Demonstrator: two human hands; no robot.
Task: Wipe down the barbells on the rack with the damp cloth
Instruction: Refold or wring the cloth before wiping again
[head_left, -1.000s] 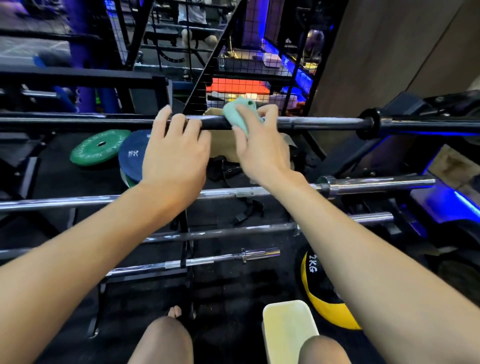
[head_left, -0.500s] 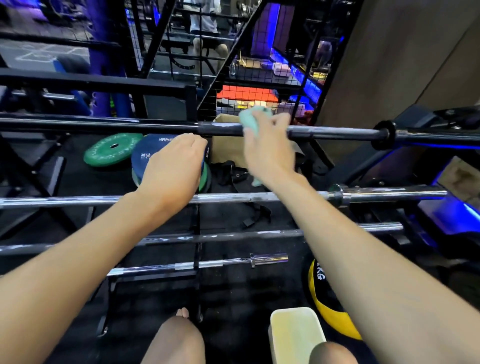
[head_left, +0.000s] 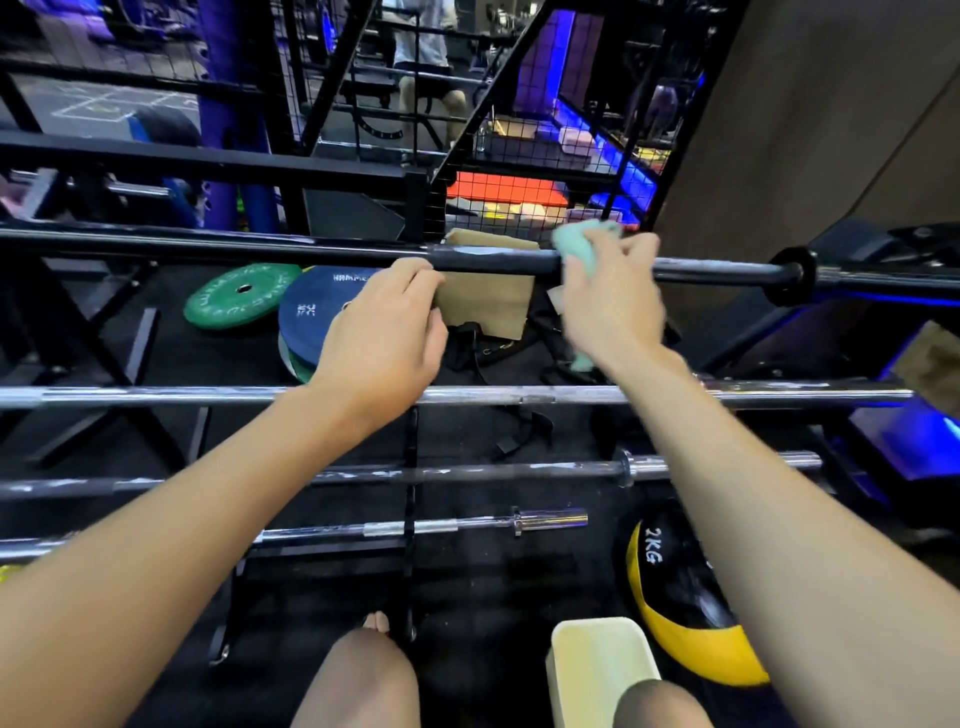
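Wiping the top barbell well comes down to keeping the damp cloth wrapped over the shaft rather than merely laid on it. The right hand grips the pale green cloth and presses it onto the black bar right of centre, between the bar's middle and the black collar; a loose tail of cloth seems to hang below the wrist, though blur makes that hard to confirm. The left hand sits just under the same bar with fingers curled; it looks to hold nothing and its fingertips appear to sit at the bar's underside, but whether they touch is unclear. A good stroke would run the cloth along the shaft toward the collar with steady squeeze, then twist round the bar so the underside gets covered too. The left hand would probably serve best resting on the bar to stop it rolling in the rack. Three further bars wait below: a chrome barbell at wrist level, a darker one beneath it, and a short chrome bar lowest, so the job is likely at an early stage. The main risk is the cloth bunching in the palm and skimming only the top face.
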